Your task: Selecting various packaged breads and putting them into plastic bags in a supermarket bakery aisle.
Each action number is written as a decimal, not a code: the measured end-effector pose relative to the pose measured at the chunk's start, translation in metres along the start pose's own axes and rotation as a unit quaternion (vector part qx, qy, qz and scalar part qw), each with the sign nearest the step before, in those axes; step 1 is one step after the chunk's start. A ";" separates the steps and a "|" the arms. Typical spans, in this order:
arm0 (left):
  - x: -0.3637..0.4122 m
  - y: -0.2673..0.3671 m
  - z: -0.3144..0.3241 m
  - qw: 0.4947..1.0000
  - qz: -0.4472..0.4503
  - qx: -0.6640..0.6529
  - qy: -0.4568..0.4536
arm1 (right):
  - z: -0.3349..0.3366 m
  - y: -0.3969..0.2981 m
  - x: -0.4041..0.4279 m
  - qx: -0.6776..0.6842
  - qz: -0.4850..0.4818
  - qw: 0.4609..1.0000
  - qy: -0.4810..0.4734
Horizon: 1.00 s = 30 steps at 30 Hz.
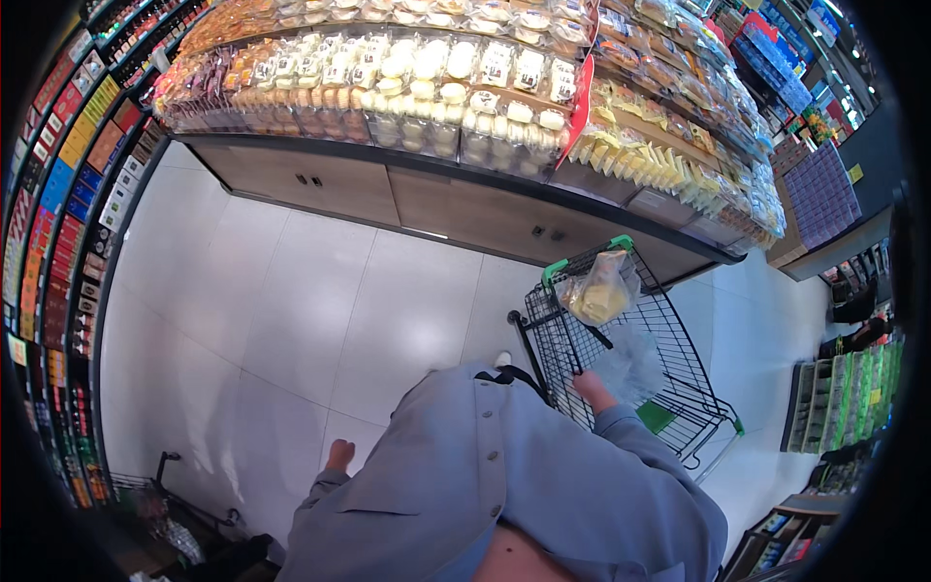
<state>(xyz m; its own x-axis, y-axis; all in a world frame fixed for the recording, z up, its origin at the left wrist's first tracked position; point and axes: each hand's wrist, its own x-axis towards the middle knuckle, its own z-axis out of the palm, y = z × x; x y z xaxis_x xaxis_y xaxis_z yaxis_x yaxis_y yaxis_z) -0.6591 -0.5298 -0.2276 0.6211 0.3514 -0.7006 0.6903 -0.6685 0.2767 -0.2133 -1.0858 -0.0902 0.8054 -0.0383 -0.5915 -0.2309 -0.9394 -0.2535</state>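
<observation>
My right hand (591, 388) grips the near side rim of a black wire shopping cart (680, 342) with green corner pieces. A tied clear plastic bag (601, 300) with pale yellow food lies toward the cart's far end. Another clear plastic bag (634, 367), crumpled, its contents unclear, is just beyond my right hand. A green panel (657, 417) shows low in the cart. On the other side of my body, my left hand (340, 455) hangs over the floor with nothing visible in it; how far its fingers are closed is hard to see.
Ahead runs a bakery display (407, 94) of packaged buns over wooden cabinets (465, 200). Shelves of boxed goods (69, 204) line the left. Another cart (182, 502) stands behind on the left. Green crates (836, 400) stand at right. Pale tiled floor (291, 305) lies between.
</observation>
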 end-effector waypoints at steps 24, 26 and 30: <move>0.213 0.209 -0.253 0.984 0.167 -0.009 -0.064 | -0.057 -0.135 0.042 0.227 -0.170 0.959 -0.020; 0.214 0.246 -0.273 0.974 0.196 -0.031 -0.105 | -0.041 -0.147 0.044 0.255 -0.162 0.953 -0.003; 0.178 0.384 -0.294 0.980 0.151 -0.088 -0.099 | -0.073 -0.137 0.063 0.267 -0.173 0.948 0.022</move>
<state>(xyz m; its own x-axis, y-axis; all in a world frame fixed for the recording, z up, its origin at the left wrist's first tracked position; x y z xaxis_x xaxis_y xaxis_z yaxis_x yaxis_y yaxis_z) -0.1744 -0.5310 -0.0530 0.7345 0.0100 -0.6786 0.5511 -0.5922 0.5878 -0.0916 -0.9839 -0.0369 0.9022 0.2158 -0.3735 -0.1830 -0.5926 -0.7844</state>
